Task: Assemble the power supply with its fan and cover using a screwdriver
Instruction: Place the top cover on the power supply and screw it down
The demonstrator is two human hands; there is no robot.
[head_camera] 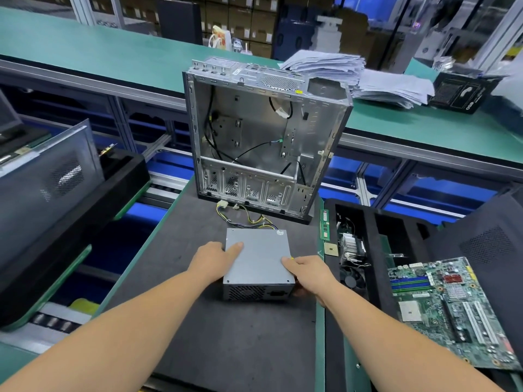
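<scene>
The power supply [259, 257] lies flat on the dark counter [232, 349] at lower centre of the frame, vent face toward the person, cables trailing away toward the open case [263, 137] above it. The left hand [216, 260] holds its left side, forefinger straight on the lid; the right hand [308, 274] curls round the near right corner. Both sit equally near. No screwdriver is visible.

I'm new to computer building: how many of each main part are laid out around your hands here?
Power supply: 1
Open metal case: 1
Motherboard: 1
Memory stick: 1
Processor chip: 1
Heatsink cooler: 1
Total: 6
</scene>
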